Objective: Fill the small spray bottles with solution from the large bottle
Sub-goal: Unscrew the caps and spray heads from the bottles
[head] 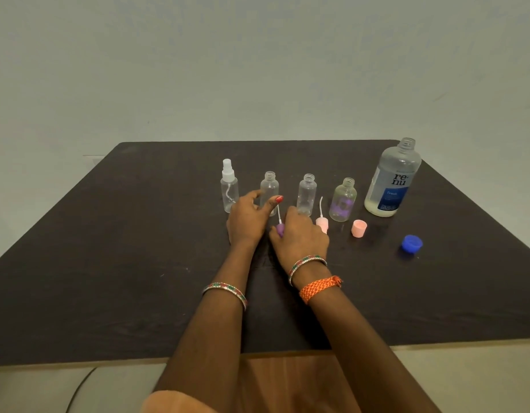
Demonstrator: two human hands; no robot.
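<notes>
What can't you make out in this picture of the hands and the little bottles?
- Head view: the right hand covers most of the purple spray top, so the grip is unclear.
- The left hand hides the lower part of the second small bottle.
- Small print on the large bottle label is too blurred to read.
- Liquid levels in the clear small bottles cannot be judged.

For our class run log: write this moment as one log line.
large bottle: open, upright | small bottles: three uncapped, one capped | right hand: holds purple sprayer | left hand: by second bottle
</notes>
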